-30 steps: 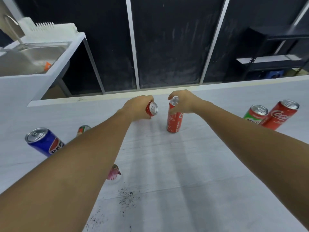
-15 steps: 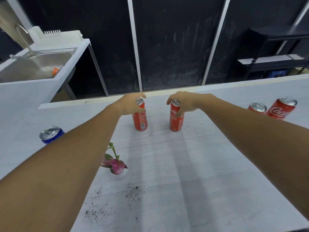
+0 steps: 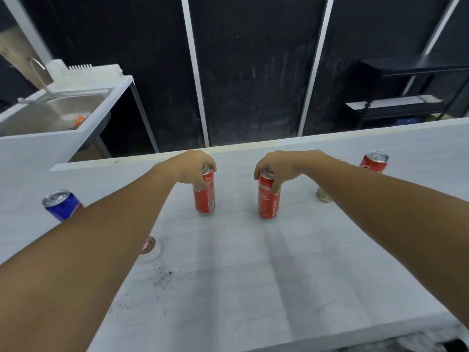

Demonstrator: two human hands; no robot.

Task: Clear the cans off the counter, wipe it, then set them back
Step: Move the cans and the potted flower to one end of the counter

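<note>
both arms outstretched, left grip [image 3: 194,168] and right grip [image 3: 279,168] curled.

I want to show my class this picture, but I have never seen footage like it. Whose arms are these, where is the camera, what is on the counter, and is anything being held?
There is no machine here: a person wears a wide-angle camera on the head, looking forward and down, so both bare arms reach in from the bottom of the picture. The left hand has its grip around the top of one tall red can, and the right hand grips a second tall red can. Both cans stand upright on the white counter. Also on it are a blue can at the left, another red can at the far right, a greenish can mostly hidden behind the right arm, and dark crumbs near the front. A sink sits at the upper left.
</note>
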